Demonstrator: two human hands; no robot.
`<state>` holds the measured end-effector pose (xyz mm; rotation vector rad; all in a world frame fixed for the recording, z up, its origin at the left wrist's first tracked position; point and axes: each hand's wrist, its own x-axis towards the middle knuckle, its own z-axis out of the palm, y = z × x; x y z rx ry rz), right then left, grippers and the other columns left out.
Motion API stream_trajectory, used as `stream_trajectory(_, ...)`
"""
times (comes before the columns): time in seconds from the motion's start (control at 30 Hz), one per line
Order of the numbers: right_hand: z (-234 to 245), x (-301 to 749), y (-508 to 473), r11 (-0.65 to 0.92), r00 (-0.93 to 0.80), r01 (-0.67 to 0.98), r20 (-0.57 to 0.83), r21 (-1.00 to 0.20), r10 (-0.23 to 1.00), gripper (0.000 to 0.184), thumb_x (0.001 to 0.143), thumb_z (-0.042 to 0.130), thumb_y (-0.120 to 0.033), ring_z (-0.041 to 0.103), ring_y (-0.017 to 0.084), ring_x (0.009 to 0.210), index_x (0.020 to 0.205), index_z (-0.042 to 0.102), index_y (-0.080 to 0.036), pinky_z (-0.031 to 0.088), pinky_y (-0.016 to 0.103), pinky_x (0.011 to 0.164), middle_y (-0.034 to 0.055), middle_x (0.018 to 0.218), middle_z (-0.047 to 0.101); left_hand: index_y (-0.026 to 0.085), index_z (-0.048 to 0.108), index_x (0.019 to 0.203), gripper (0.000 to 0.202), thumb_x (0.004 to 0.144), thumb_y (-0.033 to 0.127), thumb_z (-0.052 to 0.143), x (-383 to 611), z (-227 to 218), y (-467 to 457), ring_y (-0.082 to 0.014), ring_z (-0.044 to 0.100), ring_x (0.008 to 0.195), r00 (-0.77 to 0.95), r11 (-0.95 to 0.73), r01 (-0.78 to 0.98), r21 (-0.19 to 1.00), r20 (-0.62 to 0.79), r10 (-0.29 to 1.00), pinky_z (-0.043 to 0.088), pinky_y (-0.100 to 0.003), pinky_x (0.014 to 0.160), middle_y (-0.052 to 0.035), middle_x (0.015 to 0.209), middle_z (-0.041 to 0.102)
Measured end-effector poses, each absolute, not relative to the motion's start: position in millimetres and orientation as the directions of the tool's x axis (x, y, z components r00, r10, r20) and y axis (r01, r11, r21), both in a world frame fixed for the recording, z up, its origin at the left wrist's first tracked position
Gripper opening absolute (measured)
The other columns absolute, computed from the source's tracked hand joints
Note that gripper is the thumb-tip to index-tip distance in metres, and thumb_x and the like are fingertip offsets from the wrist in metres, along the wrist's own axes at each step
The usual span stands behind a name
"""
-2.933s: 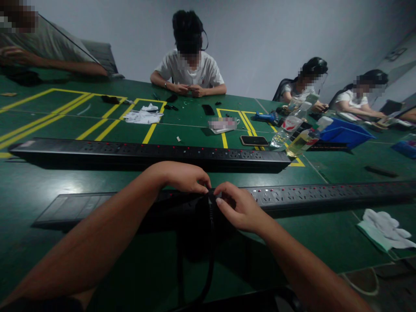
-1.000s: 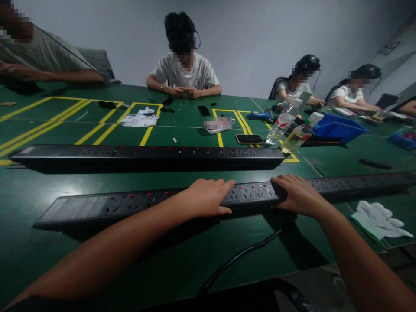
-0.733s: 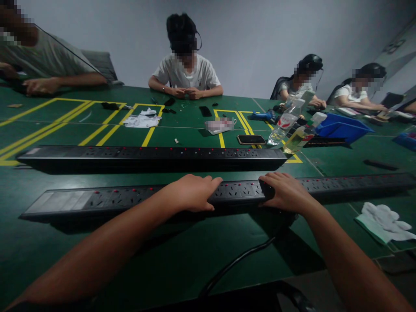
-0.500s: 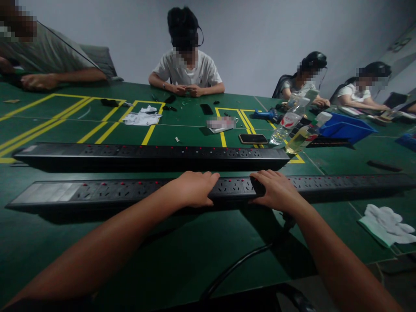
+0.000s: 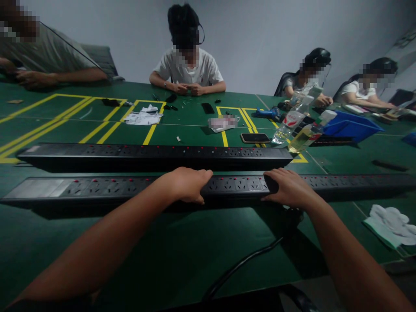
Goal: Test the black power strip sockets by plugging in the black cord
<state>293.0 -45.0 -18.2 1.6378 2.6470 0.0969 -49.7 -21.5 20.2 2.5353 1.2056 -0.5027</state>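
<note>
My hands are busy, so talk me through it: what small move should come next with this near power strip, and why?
I'd probably steady the near power strip with the left hand and ease the right hand toward the black cable: both hands grip the strip, the sockets between them are uncovered, and the cable leads up close to the right one.

Backed by a plain grey wall [image 5: 250, 47]. Furnished with a green, yellow-lined tabletop [image 5: 195, 247] and a grey chair [image 5: 100, 55]. Lit dimly.
</note>
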Motion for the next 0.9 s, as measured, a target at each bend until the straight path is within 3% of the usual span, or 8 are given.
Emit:
stream_trajectory(0.13,-18.8,263.5,-41.1,0.463,-0.466,0.884,0.045,0.064,0.884,0.074,0.067,0.065,-0.069,0.058,0.033,0.103,0.121,0.057,-0.018,0.043,0.045,0.086,0.0129,0.114,0.065,0.026,0.039,0.138,0.084,0.065,0.05,0.072,-55.9,22.5,-17.3,-0.0311,0.061,0.107,0.52,-0.554,0.83,0.058,-0.437,0.734,0.049,-0.037,0.084,-0.0112,0.135,0.056)
stream_trajectory(0.33,-20.8,291.4,-42.9,0.438,-0.438,0.899,0.024,0.026,0.898,0.073,0.07,0.068,-0.058,0.054,0.034,0.112,0.131,0.05,-0.023,0.04,0.048,0.092,0.0107,0.124,0.061,0.024,0.041,0.136,0.078,0.07,0.057,0.066,-44.8,17.8,-16.5,-0.0306,0.061,0.105,0.605,-0.601,0.787,0.142,-0.374,0.703,0.048,-0.038,0.083,-0.0112,0.129,0.059)
stream_trajectory(0.47,-21.1,317.3,-42.1,0.386,-0.387,0.922,0.035,0.038,0.921,0.074,0.066,0.069,-0.061,0.057,0.034,0.107,0.127,0.055,-0.022,0.04,0.049,0.09,0.0112,0.117,0.064,0.024,0.041,0.137,0.079,0.07,0.055,0.069,-47.1,19.3,-14.5,-0.0308,0.06,0.108,0.609,-0.599,0.784,0.159,-0.383,0.695,0.048,-0.037,0.085,-0.011,0.131,0.058)
stream_trajectory(0.63,-18.4,283.8,-35.6,0.481,-0.483,0.875,0.031,0.05,0.875,0.074,0.066,0.067,-0.067,0.059,0.031,0.101,0.122,0.057,-0.019,0.041,0.044,0.085,0.0111,0.113,0.065,0.02,0.04,0.139,0.088,0.063,0.048,0.075,-58.9,25.8,-12.4,-0.0329,0.06,0.108,0.502,-0.535,0.841,0.075,-0.475,0.723,0.049,-0.038,0.084,-0.0149,0.134,0.056)
stream_trajectory(0.9,-15.4,251.7,-34.4,0.499,-0.499,0.867,0.022,0.013,0.866,0.069,0.075,0.062,-0.064,0.056,0.032,0.109,0.13,0.051,-0.024,0.041,0.045,0.087,0.0101,0.122,0.062,0.022,0.046,0.127,0.068,0.07,0.052,0.068,-57.1,20.2,-11.1,-0.0303,0.063,0.1,0.582,-0.584,0.802,0.127,-0.388,0.715,0.05,-0.038,0.079,-0.0115,0.125,0.061)
